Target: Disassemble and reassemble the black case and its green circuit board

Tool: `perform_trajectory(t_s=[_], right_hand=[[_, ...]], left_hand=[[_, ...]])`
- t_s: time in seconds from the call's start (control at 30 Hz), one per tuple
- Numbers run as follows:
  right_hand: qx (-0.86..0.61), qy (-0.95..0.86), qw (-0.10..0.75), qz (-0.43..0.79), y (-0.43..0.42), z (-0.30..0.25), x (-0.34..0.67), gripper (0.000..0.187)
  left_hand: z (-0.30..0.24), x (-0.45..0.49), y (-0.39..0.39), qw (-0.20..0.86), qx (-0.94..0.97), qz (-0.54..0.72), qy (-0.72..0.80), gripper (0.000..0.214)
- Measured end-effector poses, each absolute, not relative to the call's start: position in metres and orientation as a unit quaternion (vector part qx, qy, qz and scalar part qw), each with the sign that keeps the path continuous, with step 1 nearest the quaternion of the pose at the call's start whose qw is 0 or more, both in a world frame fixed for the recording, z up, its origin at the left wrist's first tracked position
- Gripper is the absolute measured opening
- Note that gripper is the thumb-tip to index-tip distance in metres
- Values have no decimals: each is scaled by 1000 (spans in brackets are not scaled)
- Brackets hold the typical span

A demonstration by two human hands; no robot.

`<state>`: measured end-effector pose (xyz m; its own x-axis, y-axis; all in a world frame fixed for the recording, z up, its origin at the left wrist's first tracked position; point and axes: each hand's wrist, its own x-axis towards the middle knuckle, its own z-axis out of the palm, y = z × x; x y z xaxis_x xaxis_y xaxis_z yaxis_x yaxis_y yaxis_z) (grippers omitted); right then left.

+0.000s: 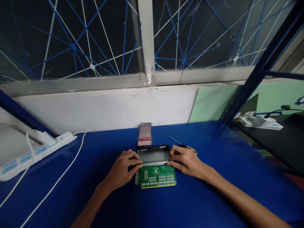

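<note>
Between my two hands is a dark metal cover [154, 155] with a pale front edge, tilted up behind a green circuit board [158, 176]. My left hand [124, 166] grips the cover's left end, thumb at the lower edge and fingers along the side. At the right end, my right hand [186, 160] pinches the cover in the same way. The board lies flat on the table, with rows of white connectors near its front edge and a yellow strip along it. A grey metal edge shows beneath the board's left side.
A screwdriver [182, 145] with a black and yellow handle lies behind my right hand. A blurred-out rectangular item [144, 134] stands behind the cover. On the left, a white power strip [38, 155] and its cable cross the blue table [99, 205]. Blue posts frame both sides.
</note>
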<state>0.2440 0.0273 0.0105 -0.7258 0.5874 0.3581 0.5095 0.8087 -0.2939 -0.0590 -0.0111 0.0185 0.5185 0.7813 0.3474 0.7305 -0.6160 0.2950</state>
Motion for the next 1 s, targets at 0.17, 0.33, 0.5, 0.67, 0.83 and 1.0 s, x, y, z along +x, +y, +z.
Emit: perform_trajectory(t_s=[0.17,0.33,0.5,0.67,0.83,1.0], right_hand=[[-292,-927,217,92,28,5,242,35],[-299,-926,218,71,28,2,241,33],[-329,-916,228,22,29,-4,238,33],[-356,-906,231,1,32,-4,241,39],[-435,-865,250,-2,44,12,260,38],[-537,-825,172,-29,61,23,284,42]], left_hand=[[24,-59,-13,68,878,197,432,19],[23,-59,-11,80,876,178,441,19],[17,-61,-9,70,868,185,455,19],[15,-61,-7,57,866,192,459,19],[14,-62,-7,50,865,202,456,19],[12,-62,-6,55,866,209,450,20]])
